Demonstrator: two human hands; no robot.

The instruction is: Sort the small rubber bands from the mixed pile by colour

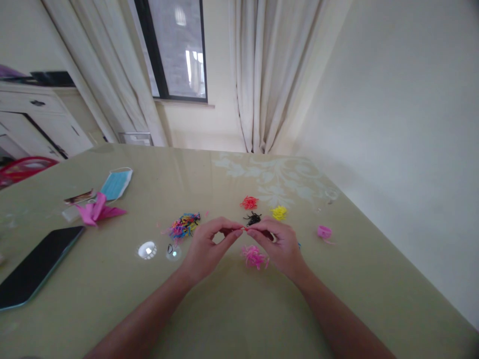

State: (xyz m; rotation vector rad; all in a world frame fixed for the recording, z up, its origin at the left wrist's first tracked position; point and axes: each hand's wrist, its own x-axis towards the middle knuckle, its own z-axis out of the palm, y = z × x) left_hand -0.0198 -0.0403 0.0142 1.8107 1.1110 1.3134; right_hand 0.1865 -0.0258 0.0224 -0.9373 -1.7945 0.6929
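Note:
My left hand (213,244) and my right hand (279,244) meet above the table, each in a pinch. Between their fingertips is a short thin red strand (244,229), held at both ends. Just beyond the fingers lies a small pile of black strands (253,218), with a red pile (249,202) farther back and a yellow pile (279,213) to its right. A pink pile (255,257) sits below, between my wrists. To the left of my left hand is a mixed multicoloured pile (185,226). A bit of blue shows beside my right hand, mostly hidden.
On the glossy table (239,319), a black-screened tablet or phone (37,264), a pink folded-paper piece (98,212) and a blue face mask (117,184) lie at left. A pink coil (324,232) is at right. The wall (411,149) borders the table's right edge.

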